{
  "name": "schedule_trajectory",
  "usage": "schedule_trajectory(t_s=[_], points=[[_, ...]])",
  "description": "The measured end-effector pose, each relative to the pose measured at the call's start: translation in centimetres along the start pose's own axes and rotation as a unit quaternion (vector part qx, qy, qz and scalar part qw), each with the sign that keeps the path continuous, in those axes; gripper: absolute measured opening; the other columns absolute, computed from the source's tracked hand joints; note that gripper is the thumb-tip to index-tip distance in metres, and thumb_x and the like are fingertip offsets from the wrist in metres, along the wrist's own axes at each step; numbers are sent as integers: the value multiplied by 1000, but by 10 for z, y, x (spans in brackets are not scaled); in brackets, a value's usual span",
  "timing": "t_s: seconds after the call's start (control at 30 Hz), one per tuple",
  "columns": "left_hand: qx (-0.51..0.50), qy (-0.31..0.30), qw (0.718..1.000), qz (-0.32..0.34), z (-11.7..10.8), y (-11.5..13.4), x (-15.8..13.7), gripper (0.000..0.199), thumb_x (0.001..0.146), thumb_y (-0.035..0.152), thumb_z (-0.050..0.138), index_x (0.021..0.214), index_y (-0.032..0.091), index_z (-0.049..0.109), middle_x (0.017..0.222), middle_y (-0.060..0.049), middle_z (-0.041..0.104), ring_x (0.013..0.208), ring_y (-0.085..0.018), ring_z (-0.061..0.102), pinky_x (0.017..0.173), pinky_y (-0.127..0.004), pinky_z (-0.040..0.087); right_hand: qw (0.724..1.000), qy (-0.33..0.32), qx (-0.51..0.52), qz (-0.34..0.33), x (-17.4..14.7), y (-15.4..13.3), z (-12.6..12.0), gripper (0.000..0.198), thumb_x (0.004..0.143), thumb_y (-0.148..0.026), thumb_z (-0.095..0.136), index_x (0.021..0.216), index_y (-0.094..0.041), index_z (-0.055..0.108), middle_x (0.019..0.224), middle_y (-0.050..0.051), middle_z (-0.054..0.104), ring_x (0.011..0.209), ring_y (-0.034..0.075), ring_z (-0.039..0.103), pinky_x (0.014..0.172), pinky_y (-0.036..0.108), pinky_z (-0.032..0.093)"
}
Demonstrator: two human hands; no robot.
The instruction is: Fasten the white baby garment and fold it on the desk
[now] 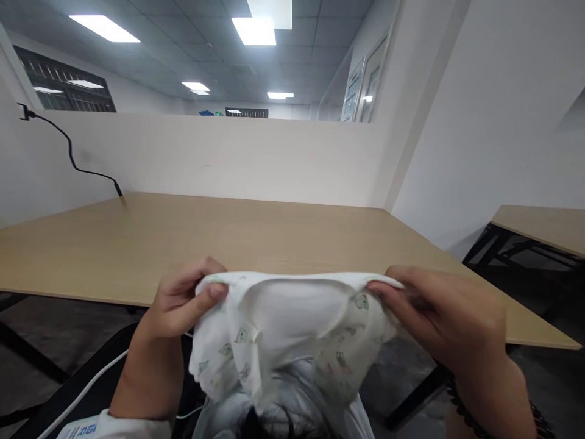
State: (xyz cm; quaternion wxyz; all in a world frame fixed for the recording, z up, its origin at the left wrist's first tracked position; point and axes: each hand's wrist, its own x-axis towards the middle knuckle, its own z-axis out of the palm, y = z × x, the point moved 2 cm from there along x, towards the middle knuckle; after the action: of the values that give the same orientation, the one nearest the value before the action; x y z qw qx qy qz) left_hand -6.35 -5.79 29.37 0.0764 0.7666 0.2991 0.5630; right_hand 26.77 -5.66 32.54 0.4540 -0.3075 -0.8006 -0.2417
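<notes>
A small white printed baby top (pixel 340 356) hangs stretched between my two hands in front of the table edge. Little grey-green animal figures dot its cloth, and a wide rounded neckline faces me. My left hand (pixel 189 302) pinches its upper left corner between thumb and fingers. At the upper right corner, my right hand (pixel 439 311) grips the edge the same way, thumb on the near side. The cloth's lower part is hanging above my lap, where its end blends with pale clothing and dark hair.
A light wooden table (pixel 256 235) spans the space ahead, against a low white partition (pixel 247 161). A black gooseneck holder (pixel 70 146) rises at its back left. Another table (pixel 543 222) stands to the right. A white cable (pixel 86 390) runs by my left arm.
</notes>
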Motion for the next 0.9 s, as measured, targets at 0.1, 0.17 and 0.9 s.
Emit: schedule_trajectory(t_s=[0.1,0.17,0.9], points=[[119,-45,991,-39,-6,4,26,33,95,43,57,73,19,59,60,3,51,53,-11,45,51,-24,35,997,-36,-54,39,9,11,5,37,95,-50,59,75,-20,64,54,-1,56,47,12,48,51,27,30],[197,-106,970,-89,-4,-15,48,39,95,50,52,72,19,58,61,2,51,58,-13,48,54,-24,35,989,-100,-77,76,20,23,20,45,97,-56,52,71,-20,61,54,0,55,48,14,48,51,27,28],[86,-459,808,-359,2,-296,39,45,53,60,72,62,19,56,61,2,52,64,-16,47,60,-25,37,788,-492,171,328,-52,195,224,28,75,-44,69,79,-17,66,75,2,67,69,17,56,63,26,43]])
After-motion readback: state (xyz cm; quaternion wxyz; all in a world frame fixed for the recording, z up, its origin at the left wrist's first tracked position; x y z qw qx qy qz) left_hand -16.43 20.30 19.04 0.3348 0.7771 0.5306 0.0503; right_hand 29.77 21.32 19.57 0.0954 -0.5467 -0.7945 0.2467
